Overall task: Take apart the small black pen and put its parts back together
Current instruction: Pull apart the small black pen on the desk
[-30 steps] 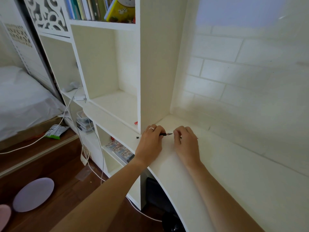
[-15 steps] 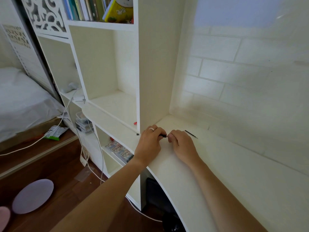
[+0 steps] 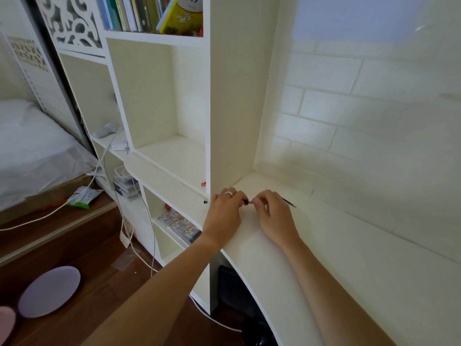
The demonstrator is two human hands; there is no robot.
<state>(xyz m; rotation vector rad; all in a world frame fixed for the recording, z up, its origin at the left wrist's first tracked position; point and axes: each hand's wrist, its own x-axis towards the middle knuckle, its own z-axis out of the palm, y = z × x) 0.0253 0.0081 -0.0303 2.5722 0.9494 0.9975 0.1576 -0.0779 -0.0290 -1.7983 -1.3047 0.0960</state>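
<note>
Both hands meet over the white desk (image 3: 349,258) near its left end. My left hand (image 3: 224,211), a ring on one finger, grips the small black pen barrel (image 3: 246,202), of which only a short black end shows between the hands. My right hand (image 3: 273,213) pinches at that end with its fingertips; what it pinches is hidden. A thin black refill (image 3: 289,202) lies on the desk just behind my right hand. A tiny black piece (image 3: 205,202) rests on the shelf edge left of my left hand.
A white bookcase (image 3: 234,96) stands right beside my left hand, with a small red object (image 3: 203,183) on its shelf. The tiled wall (image 3: 374,108) backs the desk. White cables (image 3: 147,221), a purple disc (image 3: 50,290) and a bed (image 3: 30,146) are at the left.
My right hand left the thin refill on the desk behind it and came back to the barrel end held in my left hand. The left hand stayed put.
</note>
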